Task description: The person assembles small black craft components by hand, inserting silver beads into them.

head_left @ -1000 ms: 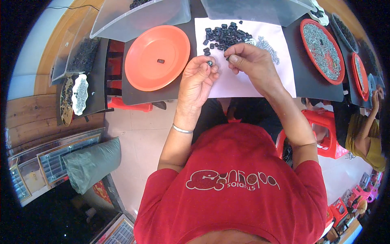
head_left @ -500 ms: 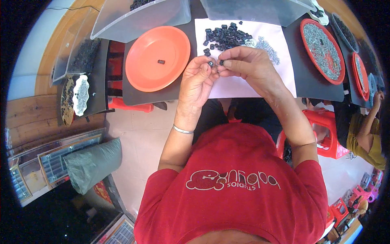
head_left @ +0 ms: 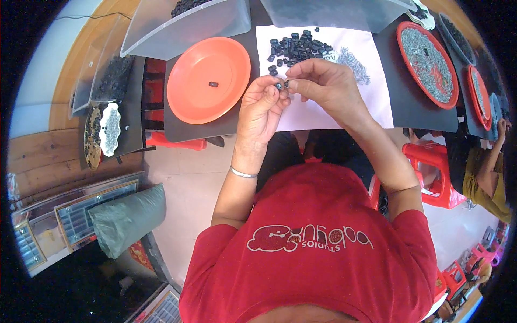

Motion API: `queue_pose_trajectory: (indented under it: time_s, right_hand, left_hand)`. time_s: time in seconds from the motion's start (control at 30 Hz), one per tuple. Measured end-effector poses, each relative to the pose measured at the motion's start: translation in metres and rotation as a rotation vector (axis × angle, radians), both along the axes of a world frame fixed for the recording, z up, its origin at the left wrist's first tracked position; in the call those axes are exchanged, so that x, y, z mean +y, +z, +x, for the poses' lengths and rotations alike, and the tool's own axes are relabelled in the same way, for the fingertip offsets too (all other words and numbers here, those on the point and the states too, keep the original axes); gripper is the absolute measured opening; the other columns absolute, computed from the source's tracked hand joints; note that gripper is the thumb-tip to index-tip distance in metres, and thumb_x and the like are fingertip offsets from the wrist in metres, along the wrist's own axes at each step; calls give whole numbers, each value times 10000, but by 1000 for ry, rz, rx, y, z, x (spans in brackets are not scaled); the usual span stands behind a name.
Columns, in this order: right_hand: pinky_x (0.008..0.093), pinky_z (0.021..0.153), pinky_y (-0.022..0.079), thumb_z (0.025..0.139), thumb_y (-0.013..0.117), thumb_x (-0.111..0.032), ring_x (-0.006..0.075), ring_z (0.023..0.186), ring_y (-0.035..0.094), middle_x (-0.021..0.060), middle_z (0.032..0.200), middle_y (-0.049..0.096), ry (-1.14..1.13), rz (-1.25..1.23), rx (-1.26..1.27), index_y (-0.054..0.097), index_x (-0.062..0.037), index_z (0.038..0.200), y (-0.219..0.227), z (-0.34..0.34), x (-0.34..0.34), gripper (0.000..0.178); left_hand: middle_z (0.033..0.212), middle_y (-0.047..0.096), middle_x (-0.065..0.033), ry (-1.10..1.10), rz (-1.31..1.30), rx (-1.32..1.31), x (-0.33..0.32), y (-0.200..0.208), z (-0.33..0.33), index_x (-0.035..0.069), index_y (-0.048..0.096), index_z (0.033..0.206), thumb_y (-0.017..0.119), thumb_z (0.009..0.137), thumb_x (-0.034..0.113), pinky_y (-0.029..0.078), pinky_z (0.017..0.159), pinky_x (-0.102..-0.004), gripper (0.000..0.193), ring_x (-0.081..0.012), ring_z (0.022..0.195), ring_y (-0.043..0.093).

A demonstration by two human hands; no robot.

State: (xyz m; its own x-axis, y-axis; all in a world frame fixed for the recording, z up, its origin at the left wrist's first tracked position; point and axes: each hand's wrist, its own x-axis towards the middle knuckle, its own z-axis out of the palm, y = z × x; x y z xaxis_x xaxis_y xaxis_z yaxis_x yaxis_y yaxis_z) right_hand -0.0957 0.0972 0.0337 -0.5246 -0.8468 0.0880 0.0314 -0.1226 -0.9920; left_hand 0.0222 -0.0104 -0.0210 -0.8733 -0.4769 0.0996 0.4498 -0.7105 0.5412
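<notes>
And there it is: your right hand (head_left: 326, 86) has come in from the gap it held a second ago, and its fingers now meet those of your left hand (head_left: 256, 113). Your left thumb and forefinger are pinching a small black part (head_left: 278, 86), its shiny round end showing; your right thumb and forefinger press close together beside it, but whatever they grip is too small to make out. With the two sets of fingertips touching, this looks like the joining stage rather than the picking-up.

Just beyond your fingers lies the heap of black parts (head_left: 296, 48) on the white sheet (head_left: 371, 110); beyond and right, the silver pieces (head_left: 353, 65). Left of your fingers, the orange dish (head_left: 183, 99) holds one black piece (head_left: 213, 84).
</notes>
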Motion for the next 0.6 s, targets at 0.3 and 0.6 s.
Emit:
queue_pose_trajectory:
  time_s: [0.3,0.6]
  right_hand:
    - [214,604,503,785,639,-48,96,693,622,60,764,645,28,-13,-21,625,39,900,8,2,0,145]
    - [223,620,510,766,654,-63,99,683,618,69,752,648,-12,56,102,627,51,889,7,1,1,170]
  left_hand:
    - [908,625,-90,17,-13,-24,1,2,0,29,585,971,584,839,44,511,698,-284,132,-168,798,609]
    - [895,624,-96,59,-74,-35,3,0,-1,22,587,966,565,848,22,535,697,-293,120,-166,787,620]
